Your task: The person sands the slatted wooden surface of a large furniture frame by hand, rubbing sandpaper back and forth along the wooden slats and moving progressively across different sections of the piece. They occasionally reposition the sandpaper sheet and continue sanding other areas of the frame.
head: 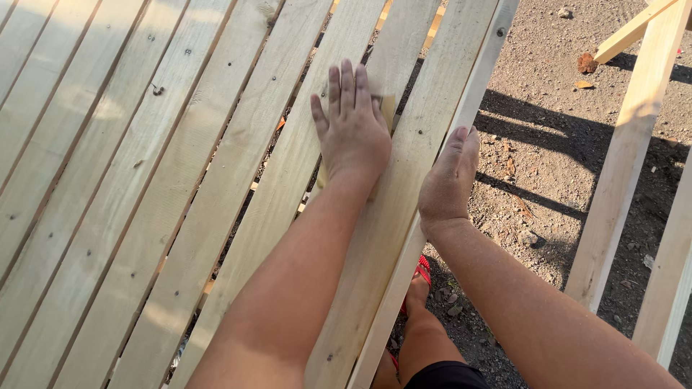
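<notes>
A slatted surface of pale wooden planks (144, 180) fills the left and middle of the head view. My left hand (351, 126) lies flat, palm down, pressing a yellowish sheet of sandpaper (389, 109) against a slat; only the sheet's edge shows beside my fingers. My right hand (448, 180) grips the right outer edge of the frame (472, 94), its fingers curled under and hidden.
Bare gravel ground (548, 144) lies to the right, with small stones and shadows. Another light wooden frame (627, 166) stands at the far right. My leg and a red sandal (420, 277) show below the plank edge.
</notes>
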